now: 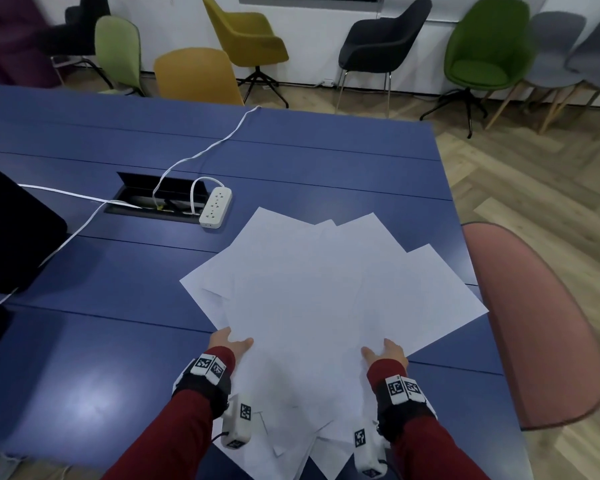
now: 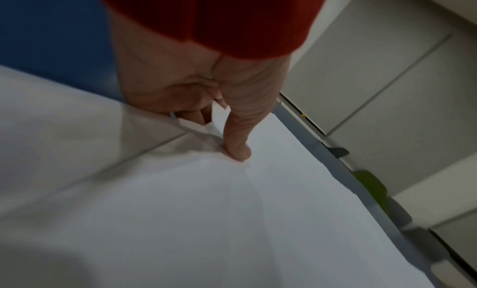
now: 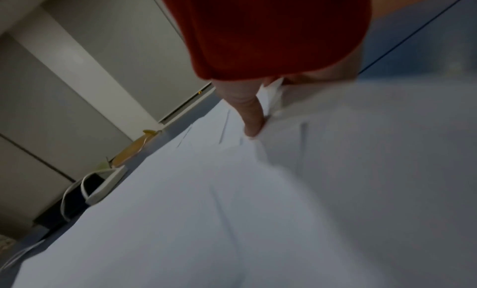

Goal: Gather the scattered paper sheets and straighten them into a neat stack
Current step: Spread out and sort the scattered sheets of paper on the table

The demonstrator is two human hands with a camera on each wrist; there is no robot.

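The paper sheets (image 1: 312, 299) fan outward beyond the fingers over the blue bench (image 1: 118, 341). Left hand (image 1: 230, 342) and right hand (image 1: 388, 353) each pinch a near edge, thumbs on top, equally near.

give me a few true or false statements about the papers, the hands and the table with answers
1. Both hands hold the papers. True: the left hand and right hand pinch them, thumbs on top.
2. The papers form a neat stack. False: they are fanned out, corners at many angles.
3. The table is blue. True.
4. The power strip lies on the papers. False: it lies apart from them, beside the cable hatch.
5. The sleeves are green. False: red.
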